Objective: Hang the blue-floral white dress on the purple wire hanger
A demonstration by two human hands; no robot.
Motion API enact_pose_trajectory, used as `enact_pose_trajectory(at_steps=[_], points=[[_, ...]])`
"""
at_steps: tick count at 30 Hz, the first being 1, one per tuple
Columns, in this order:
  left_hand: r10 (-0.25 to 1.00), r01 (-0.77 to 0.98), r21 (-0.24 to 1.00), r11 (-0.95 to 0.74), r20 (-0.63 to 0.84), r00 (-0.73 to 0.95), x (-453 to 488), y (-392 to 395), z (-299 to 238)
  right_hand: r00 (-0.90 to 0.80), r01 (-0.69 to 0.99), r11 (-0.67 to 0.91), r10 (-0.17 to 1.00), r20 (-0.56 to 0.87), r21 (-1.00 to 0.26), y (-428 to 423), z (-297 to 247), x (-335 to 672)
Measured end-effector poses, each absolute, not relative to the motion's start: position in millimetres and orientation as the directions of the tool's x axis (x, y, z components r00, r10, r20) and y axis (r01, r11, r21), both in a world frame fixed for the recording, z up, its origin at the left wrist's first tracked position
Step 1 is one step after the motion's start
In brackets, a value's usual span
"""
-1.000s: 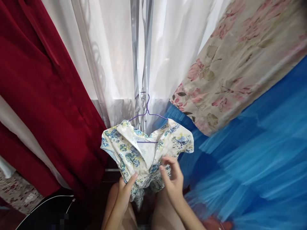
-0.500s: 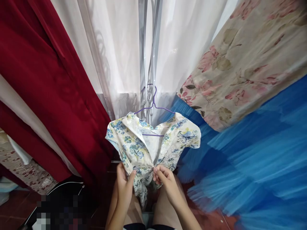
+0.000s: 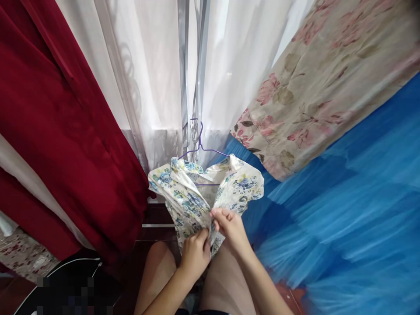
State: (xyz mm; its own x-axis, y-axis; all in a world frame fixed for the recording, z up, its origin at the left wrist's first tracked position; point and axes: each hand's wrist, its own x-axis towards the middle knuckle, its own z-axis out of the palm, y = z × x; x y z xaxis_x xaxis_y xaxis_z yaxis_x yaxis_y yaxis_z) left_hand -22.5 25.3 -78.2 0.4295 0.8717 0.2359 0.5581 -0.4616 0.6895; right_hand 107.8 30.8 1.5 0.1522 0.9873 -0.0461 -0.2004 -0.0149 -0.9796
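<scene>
A white short-sleeved blouse (image 3: 192,203) with blue and yellow flowers hangs on a purple hanger (image 3: 201,146) in the middle of the head view. Its front is parted at the neck in a V, and the hanger's lower bar shows inside. At the bottom of the V, my right hand (image 3: 229,223) pinches the front edge of the cloth. Lower and to the left, my left hand (image 3: 196,251) has its fingers closed on the blouse's front, back of the hand upward. The fingertips of the left hand are partly hidden.
White curtains (image 3: 151,65) hang behind, with grey metal poles (image 3: 183,52) between them. Dark red cloth (image 3: 75,113) hangs on the left. To the right are a beige floral cloth (image 3: 311,96) and blue tulle (image 3: 344,210). A black bag-like object (image 3: 72,275) lies at lower left.
My left hand has moved right from the blouse's side and closed on its front. My right hand has risen slightly, still pinching the cloth. The blouse's lower part is drawn inward.
</scene>
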Motion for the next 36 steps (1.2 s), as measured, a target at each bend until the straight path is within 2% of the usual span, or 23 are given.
enact_pose_trajectory(at_steps=[6,10,12,15,18,19,21,25,27,29,31,33,35,36], points=[[0.856,0.788,0.370,-0.493,0.044,0.515,-17.2,27.6,-52.2,0.175,-0.107,0.193,0.969,0.173,-0.975,100.1,76.4,114.4],[0.844,0.824,0.259,-0.505,-0.054,0.534,-23.7,24.3,-52.8,0.239,-0.149,0.289,0.939,0.249,-0.946,121.0,101.2,99.3],[0.819,0.780,0.313,-0.542,-0.010,0.573,-31.7,28.2,-50.4,0.255,-0.150,0.319,0.927,0.275,-0.936,120.1,101.9,93.3],[0.794,0.633,0.508,-0.585,0.197,0.576,-47.7,50.7,-23.9,0.239,-0.117,0.331,0.925,0.297,-0.936,110.0,95.8,89.7],[0.806,0.459,0.665,-0.590,0.454,0.379,-58.5,87.8,29.1,0.171,-0.048,0.311,0.939,0.299,-0.949,98.6,91.8,92.4],[0.783,0.394,0.677,-0.622,0.539,0.312,-59.2,100.2,47.9,0.151,-0.033,0.311,0.941,0.303,-0.950,96.0,92.0,94.3],[0.709,0.347,0.618,-0.705,0.628,0.321,-55.7,120.7,79.3,0.125,-0.021,0.321,0.940,0.317,-0.947,93.4,94.1,98.4],[0.580,0.398,0.434,-0.808,0.705,0.408,-40.2,138.8,107.3,0.133,0.033,0.371,0.918,0.372,-0.928,97.5,94.1,104.2],[0.564,0.427,0.411,-0.805,0.754,0.337,-37.7,142.2,110.4,0.172,0.107,0.393,0.898,0.406,-0.914,101.5,87.0,104.7],[0.586,0.419,0.478,-0.772,0.791,0.178,-44.5,149.8,111.2,0.199,0.188,0.387,0.885,0.421,-0.903,103.8,76.0,105.2],[0.629,0.352,0.604,-0.715,0.776,-0.054,-61.3,165.0,108.8,0.187,0.233,0.364,0.893,0.409,-0.902,102.4,64.6,107.1],[0.688,0.194,0.753,-0.628,0.654,-0.313,-83.6,185.9,100.1,0.147,0.234,0.342,0.913,0.381,-0.910,97.0,56.1,110.4],[0.771,-0.102,0.862,-0.496,0.384,-0.508,-103.1,206.2,83.5,0.109,0.234,0.324,0.928,0.356,-0.917,89.0,51.4,113.5],[0.812,-0.262,0.869,-0.420,0.231,-0.536,-109.2,214.1,72.6,0.092,0.240,0.317,0.933,0.347,-0.917,84.7,50.1,114.5]])
